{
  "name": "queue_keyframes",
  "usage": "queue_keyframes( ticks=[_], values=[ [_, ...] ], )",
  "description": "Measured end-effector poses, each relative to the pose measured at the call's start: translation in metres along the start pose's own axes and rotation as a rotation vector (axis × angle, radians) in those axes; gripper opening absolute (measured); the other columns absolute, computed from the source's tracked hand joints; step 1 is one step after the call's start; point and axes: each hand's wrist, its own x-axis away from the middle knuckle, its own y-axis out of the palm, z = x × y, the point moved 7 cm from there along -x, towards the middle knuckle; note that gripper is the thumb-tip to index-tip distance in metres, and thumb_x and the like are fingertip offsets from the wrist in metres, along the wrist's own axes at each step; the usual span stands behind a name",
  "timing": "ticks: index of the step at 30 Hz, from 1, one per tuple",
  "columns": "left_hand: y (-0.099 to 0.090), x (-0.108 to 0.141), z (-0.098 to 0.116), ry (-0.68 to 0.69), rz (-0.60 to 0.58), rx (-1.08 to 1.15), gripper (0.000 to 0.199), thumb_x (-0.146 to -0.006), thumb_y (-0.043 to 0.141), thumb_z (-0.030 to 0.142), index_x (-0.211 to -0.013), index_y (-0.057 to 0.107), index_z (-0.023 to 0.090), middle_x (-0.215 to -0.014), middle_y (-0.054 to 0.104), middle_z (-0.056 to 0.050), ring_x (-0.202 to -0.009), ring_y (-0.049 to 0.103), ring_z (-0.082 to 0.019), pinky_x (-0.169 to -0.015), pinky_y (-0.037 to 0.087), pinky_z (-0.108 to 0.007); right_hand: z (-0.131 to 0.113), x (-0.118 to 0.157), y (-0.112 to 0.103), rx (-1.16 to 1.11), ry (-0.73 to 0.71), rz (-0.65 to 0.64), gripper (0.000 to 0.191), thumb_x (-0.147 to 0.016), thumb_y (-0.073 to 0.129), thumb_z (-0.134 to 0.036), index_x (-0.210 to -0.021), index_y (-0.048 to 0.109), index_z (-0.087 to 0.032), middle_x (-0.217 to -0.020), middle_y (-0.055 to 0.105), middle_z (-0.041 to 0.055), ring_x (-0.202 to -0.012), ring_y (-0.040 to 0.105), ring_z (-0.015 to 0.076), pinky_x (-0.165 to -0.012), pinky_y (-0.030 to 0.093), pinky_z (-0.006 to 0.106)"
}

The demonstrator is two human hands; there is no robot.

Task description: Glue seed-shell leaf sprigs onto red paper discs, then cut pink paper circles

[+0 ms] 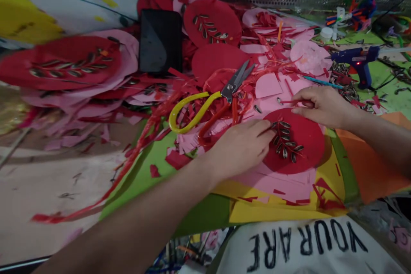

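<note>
A red paper disc (308,137) lies on pink and yellow sheets, with a branch of dark striped seeds (284,139) on it. My left hand (240,145) rests at the disc's left edge, its fingers bent together by the tip of the seed branch; what they hold, if anything, is hidden. Above the disc's upper right edge, my right hand (321,105) pinches a thin red strip (289,101). Scissors with yellow and orange handles (229,90) lie open to the upper left of the disc. Loose seeds lie just above it.
A blue glue gun (359,60) with a red light stands at the right near a seed pile (345,79). A black phone (160,40) leans among red discs at the back. More seed-decorated discs (77,64) are stacked at the left. Red ribbon (122,175) trails toward the front left.
</note>
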Motion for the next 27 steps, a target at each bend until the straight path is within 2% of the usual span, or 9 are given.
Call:
queue_keyframes(
  ticks=[5,8,11,15,23,25,27],
  values=[
    [0.005,0.004,0.011,0.077,-0.019,-0.019,0.027,-0.087,0.047,0.010,-0.105,0.068,0.009,-0.106,0.072,-0.012,-0.093,0.068,-0.023,-0.084,0.058,-0.035,-0.013,-0.015,0.023,0.180,-0.071,-0.232,0.024,-0.085,0.056,-0.024,-0.105,0.069,-0.019,-0.102,0.072,0.0058,-0.089,0.063,0.0191,-0.074,0.038,0.029],
    [0.001,0.003,0.012,0.088,0.019,-0.018,0.025,-0.085,0.050,0.010,-0.101,0.069,0.008,-0.103,0.073,-0.012,-0.090,0.068,-0.024,-0.081,0.059,-0.036,-0.016,-0.019,0.031,0.267,-0.101,-0.331,0.019,-0.086,0.054,-0.022,-0.099,0.069,-0.019,-0.098,0.073,0.0053,-0.088,0.063,0.0198,-0.074,0.037,0.030],
    [-0.001,0.003,0.012,0.069,0.022,-0.009,0.024,-0.084,0.051,0.010,-0.099,0.070,0.008,-0.103,0.072,-0.012,-0.090,0.068,-0.024,-0.080,0.059,-0.036,-0.016,-0.019,0.031,0.321,-0.108,-0.348,0.017,-0.088,0.053,-0.022,-0.093,0.068,-0.019,-0.089,0.073,0.0052,-0.083,0.063,0.0197,-0.073,0.037,0.031],
    [0.000,0.004,0.011,0.055,-0.008,-0.008,0.027,-0.086,0.050,0.011,-0.104,0.069,0.009,-0.110,0.071,-0.014,-0.098,0.067,-0.025,-0.086,0.057,-0.036,-0.004,-0.022,0.017,0.362,0.013,-0.220,0.021,-0.090,0.050,-0.026,-0.099,0.068,-0.018,-0.093,0.073,0.0078,-0.083,0.064,0.0215,-0.073,0.039,0.032],
    [0.000,0.004,0.010,0.050,-0.004,0.017,0.028,-0.086,0.048,0.009,-0.105,0.069,0.008,-0.110,0.071,-0.013,-0.100,0.067,-0.024,-0.089,0.056,-0.036,0.027,-0.015,-0.040,0.516,0.450,0.248,0.033,-0.096,0.041,-0.033,-0.115,0.061,-0.015,-0.108,0.070,0.0149,-0.098,0.065,0.0309,-0.089,0.043,0.045],
    [0.001,0.005,0.009,0.039,-0.017,0.030,0.028,-0.086,0.048,0.009,-0.105,0.069,0.008,-0.111,0.070,-0.014,-0.101,0.067,-0.024,-0.091,0.056,-0.037,0.033,-0.010,-0.054,0.524,0.504,0.339,0.034,-0.096,0.039,-0.034,-0.117,0.059,-0.016,-0.113,0.067,0.0165,-0.104,0.063,0.0336,-0.088,0.044,0.046],
    [0.002,0.005,0.007,0.014,-0.023,0.075,0.028,-0.087,0.047,0.010,-0.105,0.068,0.010,-0.111,0.070,-0.013,-0.102,0.066,-0.023,-0.092,0.055,-0.037,0.036,-0.006,-0.063,0.510,0.486,0.413,0.034,-0.096,0.037,-0.035,-0.119,0.056,-0.018,-0.113,0.066,0.0153,-0.105,0.063,0.0328,-0.086,0.045,0.044]
  ],
)
